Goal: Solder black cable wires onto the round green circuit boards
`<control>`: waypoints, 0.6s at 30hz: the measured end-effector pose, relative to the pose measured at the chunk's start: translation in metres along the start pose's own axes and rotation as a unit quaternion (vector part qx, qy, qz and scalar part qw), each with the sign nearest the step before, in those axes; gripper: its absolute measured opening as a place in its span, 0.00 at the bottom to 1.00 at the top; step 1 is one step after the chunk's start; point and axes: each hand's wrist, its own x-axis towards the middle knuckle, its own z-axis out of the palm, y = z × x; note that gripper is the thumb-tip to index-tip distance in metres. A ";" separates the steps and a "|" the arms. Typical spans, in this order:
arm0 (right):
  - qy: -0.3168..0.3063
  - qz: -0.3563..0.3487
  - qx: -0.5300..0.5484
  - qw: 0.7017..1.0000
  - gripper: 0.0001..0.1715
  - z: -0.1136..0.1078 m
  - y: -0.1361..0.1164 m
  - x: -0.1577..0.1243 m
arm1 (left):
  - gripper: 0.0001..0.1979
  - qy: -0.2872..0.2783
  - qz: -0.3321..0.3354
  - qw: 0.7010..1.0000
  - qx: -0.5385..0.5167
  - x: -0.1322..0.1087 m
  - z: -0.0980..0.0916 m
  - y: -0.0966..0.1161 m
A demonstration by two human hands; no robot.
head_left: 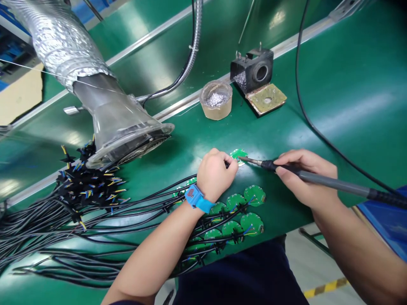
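My right hand [307, 176] grips a soldering iron [330, 181] like a pen, its tip pointing left. The tip meets a small round green circuit board [239, 155], as far as I can see at its middle. Close against that board's left edge, my left hand [218, 171] is closed in a pinch, with a black cable end [227, 164] showing between the fingers. Its fingertips and the wires there are mostly hidden. Nearer my body lie several round green boards [254, 195] in overlapping rows, with coloured wires and black cables attached.
A fume extraction hood [127, 123] hangs at left above a bundle of black cables [92, 182] with stripped coloured ends. Farther back stand a tub with solder bits [216, 103] and an iron stand [254, 70] with a yellow sponge [267, 99]. The iron's cord [318, 131] loops at right.
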 end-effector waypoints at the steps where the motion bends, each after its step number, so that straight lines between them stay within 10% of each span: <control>1: -0.005 -0.004 0.000 1.000 0.04 0.000 0.000 -0.001 | 0.09 0.001 0.001 1.000 0.001 0.000 0.000 0.000; 18: 0.078 -0.044 0.096 0.991 0.04 0.003 0.005 -0.001 | 0.09 -0.004 -0.002 1.000 0.002 0.000 0.001 -0.001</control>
